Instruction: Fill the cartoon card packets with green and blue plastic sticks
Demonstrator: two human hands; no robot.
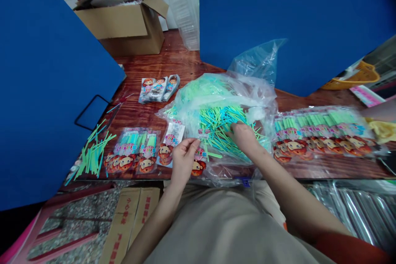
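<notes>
**Green & blue sticks (pixel 222 126) near table (pixel 173 64) front edge**

R hand (pixel 244 138) rests its fingers in the sticks, grip not clear. L hand (pixel 184 159) has fingers close together at printed card (pixel 175 134), cannot tell if clamped. Sticks lie in clear plastic bag (pixel 256 99). They seem light, thin, stiff, maybe slippery; best hold small bunch at the middle.

Right fingers (pixel 238 130) among green sticks (pixel 221 126)
</notes>
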